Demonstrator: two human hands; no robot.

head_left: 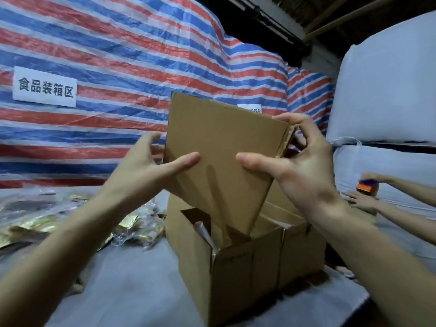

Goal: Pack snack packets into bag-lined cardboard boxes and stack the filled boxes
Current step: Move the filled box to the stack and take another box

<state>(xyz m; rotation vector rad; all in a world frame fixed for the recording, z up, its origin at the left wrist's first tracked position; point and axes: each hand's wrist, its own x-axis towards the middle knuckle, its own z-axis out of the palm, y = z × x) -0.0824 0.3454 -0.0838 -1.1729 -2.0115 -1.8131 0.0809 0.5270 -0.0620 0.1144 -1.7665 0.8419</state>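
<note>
I hold a flattened cardboard box (219, 147) upright in the air, tilted, its lower corner dipping into an open cardboard box (238, 263) on the table. My left hand (151, 161) grips its left edge, thumb on the near face. My right hand (299, 159) grips its right edge, thumb in front and fingers curled round the top corner. Inside the open box a clear bag liner (205, 230) shows at the left. Gold snack packets (59, 223) in clear wrap lie in a heap on the table to the left.
A grey-covered table (132, 279) carries everything. A red, white and blue striped tarp (118, 55) with a white sign hangs behind. Big white sacks (387, 90) are stacked at right. Another person's hands (368, 192) work with an orange-purple object at the right.
</note>
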